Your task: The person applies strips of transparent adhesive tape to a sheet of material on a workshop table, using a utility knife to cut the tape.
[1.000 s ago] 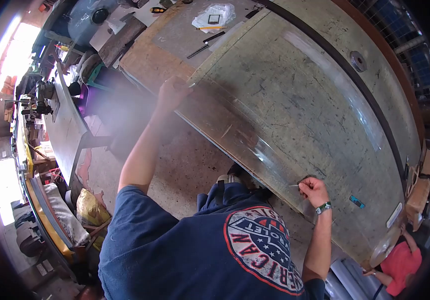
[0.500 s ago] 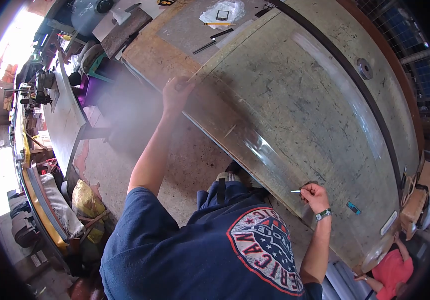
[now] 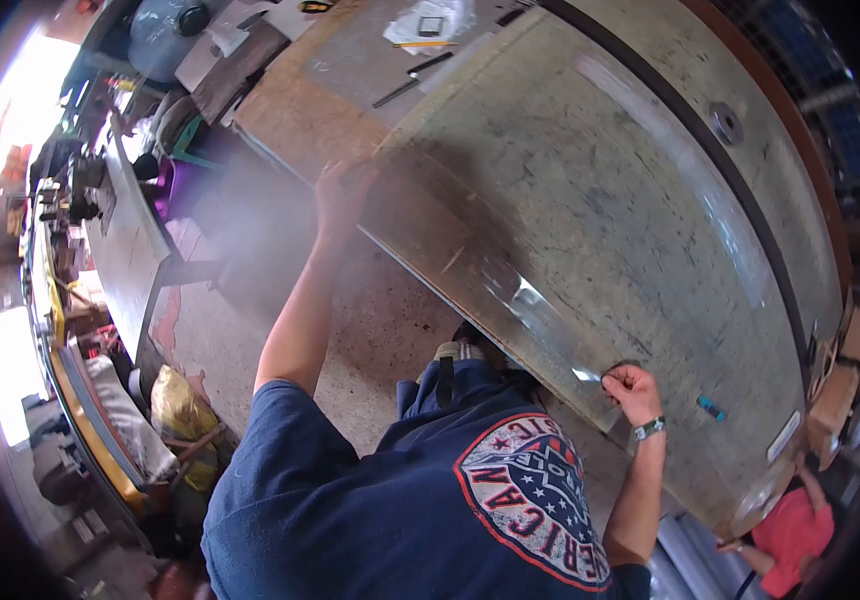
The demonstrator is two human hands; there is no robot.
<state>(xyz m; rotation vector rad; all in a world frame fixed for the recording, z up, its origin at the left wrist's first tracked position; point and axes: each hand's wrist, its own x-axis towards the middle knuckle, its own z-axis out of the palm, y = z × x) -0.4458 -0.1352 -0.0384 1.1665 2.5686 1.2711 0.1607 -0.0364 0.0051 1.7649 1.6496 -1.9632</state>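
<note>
A clear, shiny plastic sheet (image 3: 522, 297) lies along the near edge of the worktable (image 3: 590, 210), showing mostly by its bright glare. At its right end my right hand (image 3: 635, 393) is closed in a pinch, with a bright glint right beside the fingertips. My left hand (image 3: 345, 195) is closed at the far left end, by the table's corner. A hazy smear over the view softens its fingers, and the exact grip is hard to see. A teal cutter-like tool (image 3: 711, 407) rests on the table to the right of my right hand.
A dark strip (image 3: 690, 120) crosses the table lengthwise, with a round metal disc (image 3: 725, 122) beyond it. Black tools (image 3: 412, 80) and a plastic bag (image 3: 430, 22) lie at the far left end. A person in a red top (image 3: 795, 535) is at the lower right. Another table (image 3: 130, 250) stands left.
The view has shifted slightly. The glare on the sheet beside my right hand has grown broader and brighter. Both hands stay at about the same places along the table edge.
</note>
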